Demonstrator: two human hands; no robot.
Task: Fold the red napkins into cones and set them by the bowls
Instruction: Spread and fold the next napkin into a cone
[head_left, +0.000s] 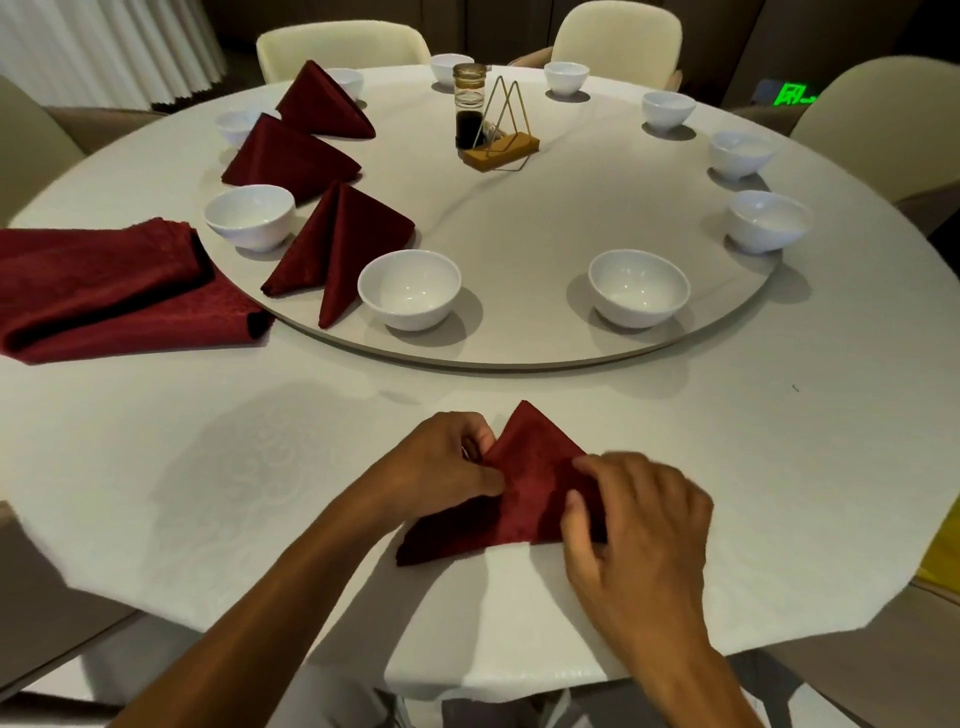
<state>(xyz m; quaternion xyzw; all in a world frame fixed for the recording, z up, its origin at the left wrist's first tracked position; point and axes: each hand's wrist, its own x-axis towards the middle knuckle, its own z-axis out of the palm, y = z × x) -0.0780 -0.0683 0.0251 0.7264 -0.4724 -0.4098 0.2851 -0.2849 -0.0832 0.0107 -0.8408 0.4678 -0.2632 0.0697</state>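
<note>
A partly folded red napkin (530, 483) is pinched near the tabletop's (208, 467) front edge by left hand (441, 462) and right hand (639, 525) fingers, bare cloth lying leftward.

Cream chairs (343, 47) around white-clothed round table (208, 441), dim room.

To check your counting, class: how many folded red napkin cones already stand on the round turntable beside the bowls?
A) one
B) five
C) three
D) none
C: three folded cones stand on the turntable, the nearest cone, the middle cone and the far cone, each by a white bowl; a fourth napkin is under both hands.
</note>
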